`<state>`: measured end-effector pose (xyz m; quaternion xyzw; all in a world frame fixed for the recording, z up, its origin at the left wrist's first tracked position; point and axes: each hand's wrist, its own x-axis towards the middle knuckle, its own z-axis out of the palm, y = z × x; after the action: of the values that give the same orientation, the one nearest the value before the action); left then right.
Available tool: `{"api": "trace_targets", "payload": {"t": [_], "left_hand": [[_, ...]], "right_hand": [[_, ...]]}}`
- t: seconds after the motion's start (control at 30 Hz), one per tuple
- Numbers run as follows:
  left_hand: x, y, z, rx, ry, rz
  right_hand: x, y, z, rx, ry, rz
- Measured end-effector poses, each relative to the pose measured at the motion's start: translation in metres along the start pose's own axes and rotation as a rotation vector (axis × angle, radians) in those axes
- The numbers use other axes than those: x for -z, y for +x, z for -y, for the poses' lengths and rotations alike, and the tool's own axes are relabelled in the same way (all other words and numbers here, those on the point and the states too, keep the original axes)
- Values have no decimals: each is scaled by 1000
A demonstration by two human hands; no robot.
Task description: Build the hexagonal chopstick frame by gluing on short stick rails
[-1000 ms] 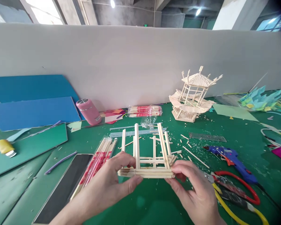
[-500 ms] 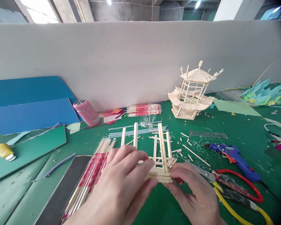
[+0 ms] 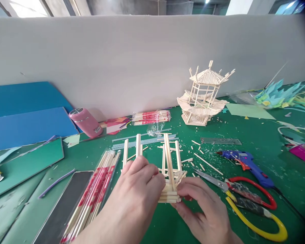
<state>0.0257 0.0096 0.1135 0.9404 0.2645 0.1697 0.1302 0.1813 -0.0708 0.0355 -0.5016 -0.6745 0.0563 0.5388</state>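
Observation:
A small frame of pale wooden sticks point(image 3: 168, 197) is in front of me, with several upright posts rising from a low layered base. My left hand point(image 3: 139, 189) is curled over the base's left part, its fingertips hidden behind the knuckles. At the base's right corner, my right hand point(image 3: 205, 206) pinches the stick ends between thumb and fingers. Just right of that hand lie scissors point(image 3: 221, 184) with one red and one yellow handle. A wrapped bundle of sticks point(image 3: 96, 189) lies left of my left hand.
A finished-looking stick pavilion point(image 3: 205, 98) stands at the back right. A blue glue gun point(image 3: 249, 166), a clear ruler point(image 3: 220, 140) and stick scraps lie on the right. Leftward are a pink flask point(image 3: 85, 122), a dark flat panel point(image 3: 63, 206) and blue boards point(image 3: 33, 127).
The view has shifted slightly, so most things sit further left. My left hand's fingers have curled in more closely over the frame. The right hand keeps its pinch at the corner.

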Motion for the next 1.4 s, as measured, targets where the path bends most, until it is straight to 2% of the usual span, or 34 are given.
{"api": "trace_targets", "payload": {"t": [0.2,0.27,0.43,0.57,0.7,1.1,1.4], "left_hand": [[5,4,-5,15,51,44],[2,3,-4,9,51,41],[-4,3,-1,-37,44,-27],[0,5,-5,2,65,27],[1,6,-9,-1,74,24],[5,8,-10,14,100,40],[1,9,-9,15,108,57]], "right_hand": [[-3,1,-2,-6,34,-52],[-1,3,-2,8,16,-22],[15,16,4,-17,-97,240],[29,31,11,-59,-200,449],[33,40,14,-83,-270,565],[33,44,17,16,-410,535],[32,45,17,57,-446,525]]}}
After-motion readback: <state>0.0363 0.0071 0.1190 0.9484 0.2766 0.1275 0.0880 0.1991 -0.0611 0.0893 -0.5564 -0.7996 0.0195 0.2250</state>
